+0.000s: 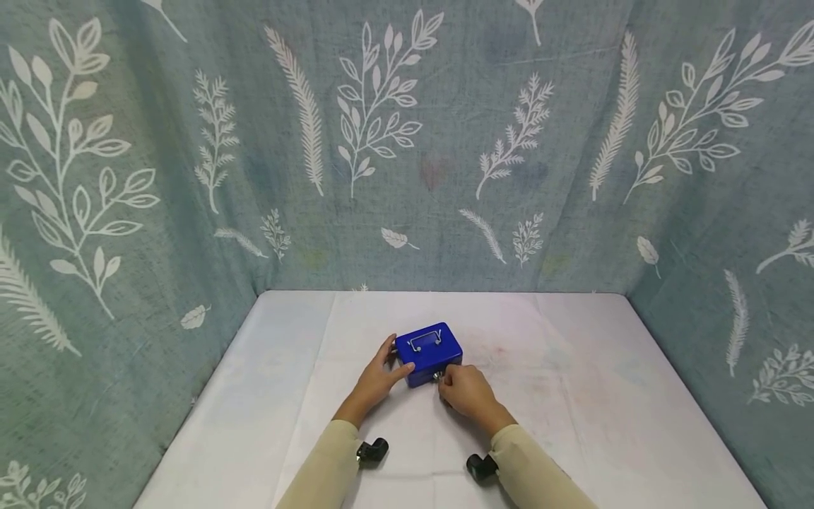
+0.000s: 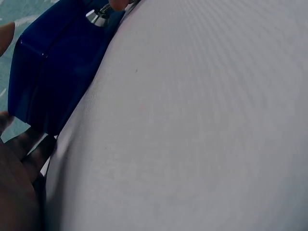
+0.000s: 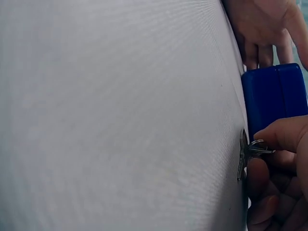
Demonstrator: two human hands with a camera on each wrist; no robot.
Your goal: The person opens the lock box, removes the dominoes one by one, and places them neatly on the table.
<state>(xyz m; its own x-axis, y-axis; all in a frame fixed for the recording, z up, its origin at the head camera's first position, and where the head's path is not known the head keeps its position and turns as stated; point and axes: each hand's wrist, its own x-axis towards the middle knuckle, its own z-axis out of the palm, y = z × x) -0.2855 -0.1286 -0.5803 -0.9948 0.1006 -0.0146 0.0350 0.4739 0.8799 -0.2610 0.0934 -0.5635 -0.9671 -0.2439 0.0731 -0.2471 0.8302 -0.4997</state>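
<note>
A small blue metal cash box [image 1: 427, 353] with a wire handle [image 1: 425, 339] on its lid sits slightly turned on the white table. My left hand [image 1: 376, 382] holds its left end, with fingers along the side and the thumb at the front top edge. At the front face, my right hand [image 1: 469, 390] pinches a key at the silver lock [image 2: 97, 18]. Other small metal keys [image 3: 242, 154] hang on a ring by the right fingertips. The lid is down, and the inside of the box is hidden.
The white cloth-covered table [image 1: 540, 424] spreads around the box. A grey-green curtain [image 1: 407, 240] with white leaf prints stands behind it and along both sides. Black wrist cameras [image 1: 372, 451] sit at the cuffs of the pale sleeves.
</note>
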